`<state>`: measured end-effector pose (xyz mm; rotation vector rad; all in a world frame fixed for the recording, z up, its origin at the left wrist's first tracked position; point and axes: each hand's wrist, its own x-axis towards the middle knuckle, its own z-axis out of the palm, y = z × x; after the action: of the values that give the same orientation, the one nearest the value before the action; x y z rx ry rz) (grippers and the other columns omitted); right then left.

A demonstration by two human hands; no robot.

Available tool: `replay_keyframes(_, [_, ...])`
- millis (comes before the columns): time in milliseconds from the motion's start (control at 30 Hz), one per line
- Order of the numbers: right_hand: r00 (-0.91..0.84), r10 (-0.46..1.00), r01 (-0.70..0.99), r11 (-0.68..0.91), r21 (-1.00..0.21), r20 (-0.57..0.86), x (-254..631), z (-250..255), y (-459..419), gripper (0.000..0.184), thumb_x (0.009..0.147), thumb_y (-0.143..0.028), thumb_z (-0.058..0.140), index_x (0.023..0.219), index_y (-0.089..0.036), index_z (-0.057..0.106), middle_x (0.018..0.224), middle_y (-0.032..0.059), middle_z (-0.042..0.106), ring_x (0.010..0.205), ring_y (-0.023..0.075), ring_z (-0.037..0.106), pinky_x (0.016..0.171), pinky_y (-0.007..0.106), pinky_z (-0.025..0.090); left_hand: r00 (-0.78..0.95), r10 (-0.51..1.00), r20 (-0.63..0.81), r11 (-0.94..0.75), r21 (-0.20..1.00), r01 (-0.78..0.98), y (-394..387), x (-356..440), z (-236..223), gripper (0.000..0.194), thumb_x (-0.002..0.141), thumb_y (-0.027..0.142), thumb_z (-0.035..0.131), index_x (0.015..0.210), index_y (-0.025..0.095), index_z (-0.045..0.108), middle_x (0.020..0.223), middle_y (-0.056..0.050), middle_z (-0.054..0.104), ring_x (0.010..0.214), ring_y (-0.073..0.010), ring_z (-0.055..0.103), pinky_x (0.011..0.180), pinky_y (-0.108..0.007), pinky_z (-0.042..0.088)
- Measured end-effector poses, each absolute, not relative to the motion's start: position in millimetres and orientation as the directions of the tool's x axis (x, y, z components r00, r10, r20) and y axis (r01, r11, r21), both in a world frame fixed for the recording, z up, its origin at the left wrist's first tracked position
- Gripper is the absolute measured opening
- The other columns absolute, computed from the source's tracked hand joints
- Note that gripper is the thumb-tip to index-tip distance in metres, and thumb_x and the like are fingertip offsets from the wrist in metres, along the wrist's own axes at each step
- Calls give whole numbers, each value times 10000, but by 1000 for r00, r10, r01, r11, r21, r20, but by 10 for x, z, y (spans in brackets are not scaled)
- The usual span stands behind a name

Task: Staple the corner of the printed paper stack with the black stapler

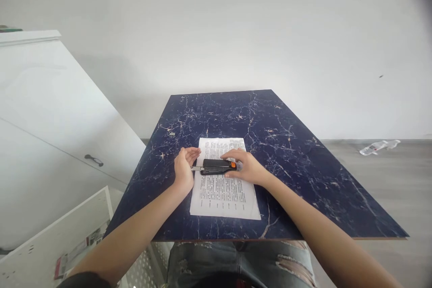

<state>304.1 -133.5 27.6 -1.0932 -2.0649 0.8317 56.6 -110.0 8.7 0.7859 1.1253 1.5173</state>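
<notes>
A black stapler (213, 166) with an orange patch at its right end lies across a printed sheet of paper (219, 209), which seems to be the top of a thin stack. From the stapler's left end sticks out a narrow metal piece (196, 168). My right hand (251, 167) holds the stapler's right end, thumb on the near side and fingers on the far side. At the paper's left edge is my left hand (184, 168), fingers stretched out toward the right. Its palm is close against the metal piece; whether they touch, I cannot tell.
The papers rest on a dark blue marble-patterned table (216, 117). At the left stand a white cabinet (50, 99) with a dark handle and an open white bin (84, 216) with things inside. A crumpled plastic wrapper (378, 147) lies on the floor at the right.
</notes>
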Motion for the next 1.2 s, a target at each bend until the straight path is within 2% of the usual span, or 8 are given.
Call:
replay_keyframes(200, [-406,778,541,627,-561,479,2918,244,-1397,164,929,-276,738,1083,-220,748,864,60,683,861,254,594,772,416,517,-189,982,-23,-66,888,-455,-1090,577,175,344,1020,439,490,973,176,708,1096,-126,772,1126,-250,735,1135,-458,506])
replay_keyframes(300, [-352,688,636,673,-377,635,3008,225,-1448,237,1004,-237,620,1206,-232,745,969,105,718,889,282,601,801,475,532,2,998,-56,48,847,-530,-1096,602,208,354,1032,481,501,1107,197,700,1295,-139,720,1293,-279,659,1165,-467,489])
replay_keyframes(433, [-558,532,648,759,-66,637,3119,208,-1541,466,1047,-91,489,1422,-306,661,1217,89,749,996,270,666,860,468,553,298,944,-139,302,726,-618,-1102,667,217,402,1056,495,504,1173,174,715,1292,-154,702,1264,-305,663,1153,-487,501])
replay_keyframes(533, [-684,413,612,773,165,602,3114,219,-1589,549,1049,-37,482,1508,-324,577,1194,49,762,981,220,685,820,390,565,355,923,-148,359,665,-655,-1094,700,218,296,1066,390,546,1131,173,736,1211,-130,724,1204,-263,684,1149,-433,497])
replay_keyframes(700, [-703,214,607,677,416,678,3048,271,-1571,504,1005,-30,606,1482,-191,587,1091,57,760,940,186,664,765,341,548,384,919,-90,344,660,-668,-1043,689,190,195,1018,204,648,1149,117,763,1183,-123,747,1121,-209,700,1076,-343,520])
replay_keyframes(1033, [-735,207,606,629,487,646,2999,335,-1565,390,1003,-43,615,1366,-179,655,1067,55,764,920,182,675,715,345,530,234,968,-94,200,851,-486,-982,604,77,321,848,359,873,1055,120,814,1115,-140,787,1050,-226,733,1022,-351,538])
replay_keyframes(1133, [-664,265,656,655,375,699,2989,316,-1541,439,999,-20,579,1388,-213,640,1069,56,768,933,192,687,749,352,535,136,989,-53,99,927,-361,-993,566,94,375,841,433,865,1026,114,797,1058,-145,788,970,-234,749,978,-390,572])
replay_keyframes(1200, [-484,372,755,636,162,792,2988,312,-1505,390,987,-38,583,1309,-230,689,1043,66,767,939,214,688,790,376,529,17,1000,15,-9,959,-284,-982,527,117,402,868,477,829,1047,121,772,1031,-137,787,896,-229,755,930,-410,601])
